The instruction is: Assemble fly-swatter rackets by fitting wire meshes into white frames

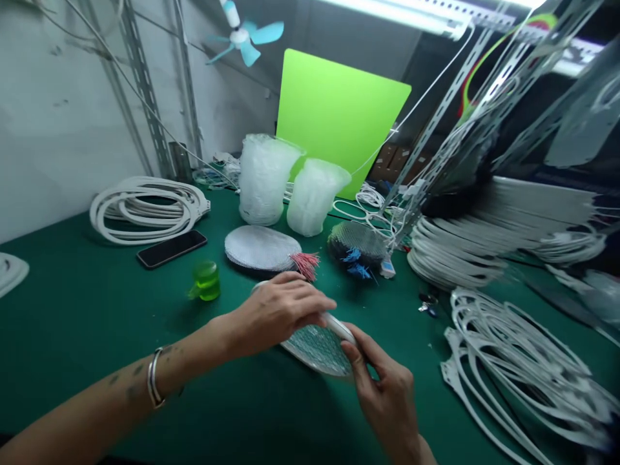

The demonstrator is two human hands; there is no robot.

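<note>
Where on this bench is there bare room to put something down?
Green mat shows between the black phone, the small green jar and the left hand. A narrower strip lies between the right hand and the white plastic frames. Further back is crowded, around the mesh disc and translucent plastic stacks.

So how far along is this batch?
Hard to gauge. Done, it seems: a pale mesh stack with pink strands, and a dark mesh stack with blue strands. In hand: the left hand and right hand hold a mesh oval with a white rim. Remaining, apparently: loose white frames on the right, more stacked behind them, and a coiled pile on the left.
</note>
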